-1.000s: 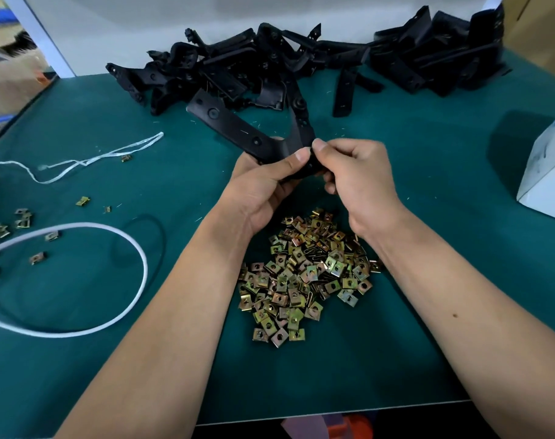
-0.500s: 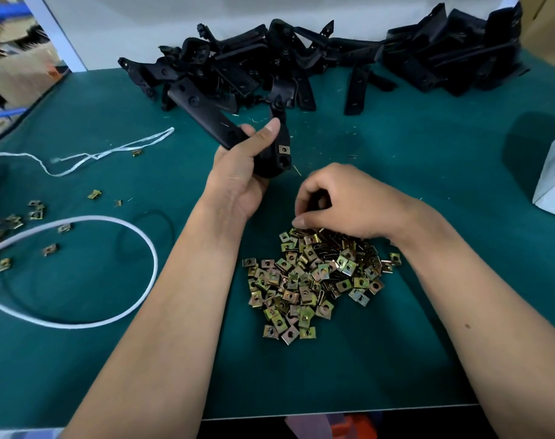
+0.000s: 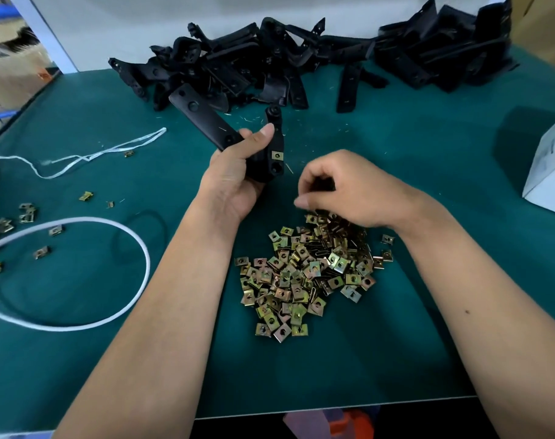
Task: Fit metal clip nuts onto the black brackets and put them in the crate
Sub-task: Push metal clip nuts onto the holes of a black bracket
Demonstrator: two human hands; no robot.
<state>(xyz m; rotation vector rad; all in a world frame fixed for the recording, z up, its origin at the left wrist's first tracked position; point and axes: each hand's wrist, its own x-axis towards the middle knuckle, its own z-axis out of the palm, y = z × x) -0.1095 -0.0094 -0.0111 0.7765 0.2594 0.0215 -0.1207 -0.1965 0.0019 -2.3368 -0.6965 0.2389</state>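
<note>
The left hand (image 3: 235, 182) grips a black bracket (image 3: 225, 137) above the middle of the bench (image 3: 428, 147), with the fingers and the thumb curled round its bend. The bracket is a V shape: one long flat arm points up and to the far left corner of the bench, and a shorter arm stands nearly upright, pointing to the far edge. A fitted clip nut (image 3: 277, 155) of brass colour sits on the shorter arm, just above a round hole. The right hand (image 3: 349, 191) hangs over the far side of the pile of clip nuts (image 3: 304, 274), with the fingers curled downward and the fingertips close together; I cannot tell if it holds a nut already. The nuts are small, square, yellow-gold, each with a hole, and they lie between the two forearms, nearer to the front edge. A heap of black brackets (image 3: 301, 61) lies along the far edge, from left of the middle almost to the right corner. Between this heap and the hands the green surface has open room. At the left edge lie a white cord loop (image 3: 111, 321), a white string (image 3: 89, 156) and some loose clip nuts (image 3: 26, 213). A white box (image 3: 548, 172) stands at the right edge
</note>
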